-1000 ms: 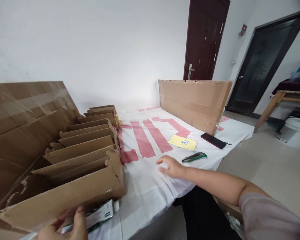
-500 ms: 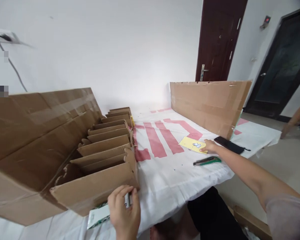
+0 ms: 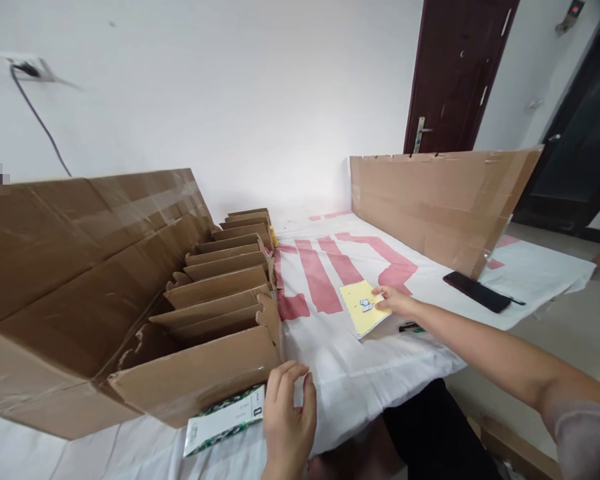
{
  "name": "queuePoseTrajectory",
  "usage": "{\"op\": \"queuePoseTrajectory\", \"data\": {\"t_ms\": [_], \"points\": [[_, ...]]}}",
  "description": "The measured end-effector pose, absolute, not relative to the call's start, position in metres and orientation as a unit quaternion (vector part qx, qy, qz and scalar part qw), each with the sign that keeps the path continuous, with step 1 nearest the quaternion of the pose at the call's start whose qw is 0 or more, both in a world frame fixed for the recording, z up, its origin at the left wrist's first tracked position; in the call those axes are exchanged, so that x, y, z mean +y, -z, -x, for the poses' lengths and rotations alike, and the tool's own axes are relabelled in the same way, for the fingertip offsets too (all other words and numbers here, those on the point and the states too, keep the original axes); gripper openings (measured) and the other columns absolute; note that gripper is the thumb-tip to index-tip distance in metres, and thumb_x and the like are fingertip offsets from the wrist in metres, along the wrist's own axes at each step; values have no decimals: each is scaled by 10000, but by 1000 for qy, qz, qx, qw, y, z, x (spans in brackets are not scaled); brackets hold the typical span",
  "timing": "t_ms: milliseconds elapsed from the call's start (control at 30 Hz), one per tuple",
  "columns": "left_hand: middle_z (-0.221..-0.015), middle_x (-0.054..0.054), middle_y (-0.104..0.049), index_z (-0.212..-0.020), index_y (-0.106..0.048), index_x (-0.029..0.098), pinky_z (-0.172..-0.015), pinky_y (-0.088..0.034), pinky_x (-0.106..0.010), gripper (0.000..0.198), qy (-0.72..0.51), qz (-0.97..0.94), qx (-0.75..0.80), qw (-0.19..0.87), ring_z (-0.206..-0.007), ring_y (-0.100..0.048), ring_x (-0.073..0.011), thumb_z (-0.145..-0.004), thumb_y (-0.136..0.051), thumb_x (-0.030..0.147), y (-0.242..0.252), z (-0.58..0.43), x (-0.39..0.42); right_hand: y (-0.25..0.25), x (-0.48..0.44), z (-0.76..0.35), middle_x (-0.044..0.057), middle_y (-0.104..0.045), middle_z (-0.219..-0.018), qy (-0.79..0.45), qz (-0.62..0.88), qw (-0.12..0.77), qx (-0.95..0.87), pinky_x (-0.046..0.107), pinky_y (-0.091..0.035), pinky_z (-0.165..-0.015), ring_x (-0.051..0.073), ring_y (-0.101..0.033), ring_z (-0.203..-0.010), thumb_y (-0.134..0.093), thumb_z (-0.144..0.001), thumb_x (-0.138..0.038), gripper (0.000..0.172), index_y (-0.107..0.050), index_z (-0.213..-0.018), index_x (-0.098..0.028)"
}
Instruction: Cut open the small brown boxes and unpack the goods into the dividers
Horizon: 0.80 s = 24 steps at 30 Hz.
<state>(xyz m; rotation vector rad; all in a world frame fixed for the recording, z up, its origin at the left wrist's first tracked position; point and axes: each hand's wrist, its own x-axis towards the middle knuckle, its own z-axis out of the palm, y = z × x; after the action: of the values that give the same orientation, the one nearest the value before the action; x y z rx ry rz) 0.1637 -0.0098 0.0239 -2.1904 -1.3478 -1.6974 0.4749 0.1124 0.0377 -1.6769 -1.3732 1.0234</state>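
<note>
My right hand (image 3: 396,300) pinches the right edge of a yellow booklet (image 3: 359,312) with a small white cartoon print. The booklet is tilted above the white cloth. Partly hidden under my right forearm lies a green and black utility knife (image 3: 409,327). My left hand (image 3: 291,412) is at the table's front edge, fingers loosely curved and thumb apart, nothing visible between them. Just left of it, a flat white and green box (image 3: 227,419) lies against the nearest cardboard compartment (image 3: 195,373).
A row of cardboard dividers (image 3: 225,273) runs back along a tall cardboard panel (image 3: 80,267) on the left. Another cardboard panel (image 3: 435,200) stands at the right. A black phone (image 3: 475,291) lies in front of it. Red tape strips (image 3: 320,273) mark the cloth.
My right hand has brought the yellow booklet leftward and turned it more upright, its face towards me. My left hand has shifted right, uncovering the end of the white and green box.
</note>
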Motion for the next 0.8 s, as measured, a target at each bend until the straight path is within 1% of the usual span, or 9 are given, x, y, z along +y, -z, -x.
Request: {"op": "queuePoseTrajectory", "data": {"t_ms": [100,233,333,433,500,567,633,700,800], "points": [[-869,-39,-628,-906,-579,216,-740,-490,-273,90,535,739,-410,22,-836,-611,-167,-872,-537,143,-24,-171,-6,-36,82,-445,71,-698,-1025,-488,606,340,-528,274,-529,-596,217,-692,-850,-668,-627,-151,475,-510,-1074,-185],[-884,-36,-641,-934,-586,217,-731,-490,-272,87,482,770,-418,-7,-835,-619,-168,-890,-528,168,-20,-180,-2,-24,40,-418,32,-676,-949,-592,529,333,-509,245,-494,-595,172,-664,-781,-707,-580,-185,555,-439,-1066,-199],[-870,-36,-649,-916,-583,213,-719,-490,-296,68,416,791,-446,-39,-825,-622,-183,-889,-527,184,-15,-185,0,-20,17,-414,-7,-644,-842,-603,522,269,-539,231,-449,-542,136,-613,-641,-716,-606,-214,603,-423,-1133,-194],[-841,-33,-654,-844,-581,207,-721,-489,-323,59,323,819,-467,-83,-836,-613,-205,-865,-543,167,-10,-190,1,-28,8,-422,-52,-590,-688,-514,555,124,-642,230,-381,-504,118,-535,-507,-718,-682,-266,607,-476,-1235,-194],[-833,-36,-652,-790,-578,204,-734,-486,-341,75,257,833,-477,-110,-854,-599,-223,-846,-559,158,-9,-193,2,-37,9,-428,-44,-583,-652,-393,581,68,-710,236,-351,-533,130,-540,-541,-741,-696,-290,498,-594,-1164,-204],[-847,-44,-648,-751,-575,201,-754,-480,-357,102,209,840,-484,-125,-866,-582,-232,-838,-556,152,-9,-196,1,-44,14,-431,-26,-605,-657,-292,606,70,-737,242,-344,-563,146,-563,-602,-731,-725,-296,324,-677,-1033,-211],[-867,-52,-643,-739,-576,199,-777,-472,-367,123,185,842,-490,-131,-878,-569,-234,-844,-537,148,-11,-198,1,-46,21,-428,-13,-639,-686,-261,610,100,-741,246,-369,-593,152,-587,-641,-677,-782,-267,216,-693,-989,-207],[-877,-57,-637,-742,-580,198,-791,-464,-367,127,172,842,-493,-138,-889,-560,-233,-846,-527,147,-13,-198,1,-42,29,-419,12,-675,-794,-254,588,132,-757,252,-417,-659,161,-615,-728,-671,-779,-217,237,-683,-1015,-193],[-861,-56,-628,-732,-574,199,-788,-453,-359,121,155,840,-498,-151,-890,-553,-234,-839,-538,157,-15,-198,2,-32,42,-399,79,-670,-1010,-228,547,147,-792,295,-452,-817,216,-613,-949,-746,-705,-211,400,-651,-1091,-165]]}}
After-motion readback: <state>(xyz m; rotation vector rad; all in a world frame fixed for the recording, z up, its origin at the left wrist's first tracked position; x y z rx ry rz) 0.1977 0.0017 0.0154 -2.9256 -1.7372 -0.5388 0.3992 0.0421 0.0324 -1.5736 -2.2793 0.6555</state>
